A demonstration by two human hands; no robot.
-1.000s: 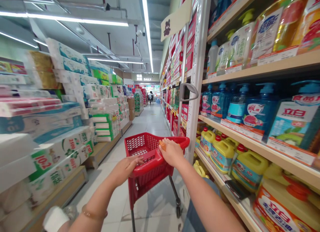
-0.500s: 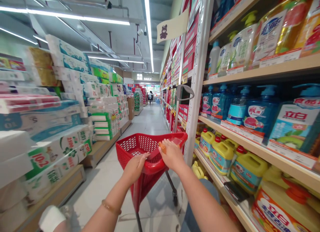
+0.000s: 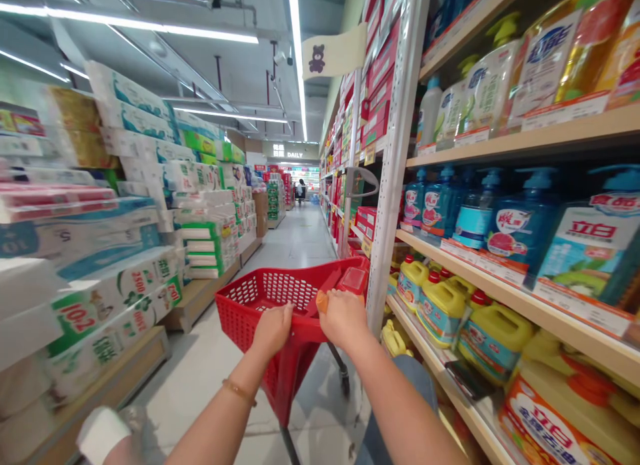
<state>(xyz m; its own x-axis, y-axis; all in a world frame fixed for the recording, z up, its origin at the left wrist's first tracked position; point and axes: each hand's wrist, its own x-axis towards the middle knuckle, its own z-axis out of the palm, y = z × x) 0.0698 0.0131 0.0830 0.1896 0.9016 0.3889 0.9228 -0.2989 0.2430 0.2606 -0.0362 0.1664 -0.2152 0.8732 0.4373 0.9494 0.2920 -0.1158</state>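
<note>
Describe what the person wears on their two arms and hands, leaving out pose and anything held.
Both forearms are bare, with no sleeves in view. The left arm carries a thin golden-brown bracelet just below the left hand. The right hand shows no glove, watch or band; I cannot make out any ring.

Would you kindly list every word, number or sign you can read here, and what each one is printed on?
"DAILY": hanging sign at the aisle's far end.
"10.2": white and green tissue pack on the left.
"2500": white tissue pack beside it.
"立白": label on the blue pump bottle, right shelf.
"立白": orange bottle on the bottom shelf.
Bear picture, no words: cream hanging flag.
Shelf price tags and other labels: too blurred.
</note>
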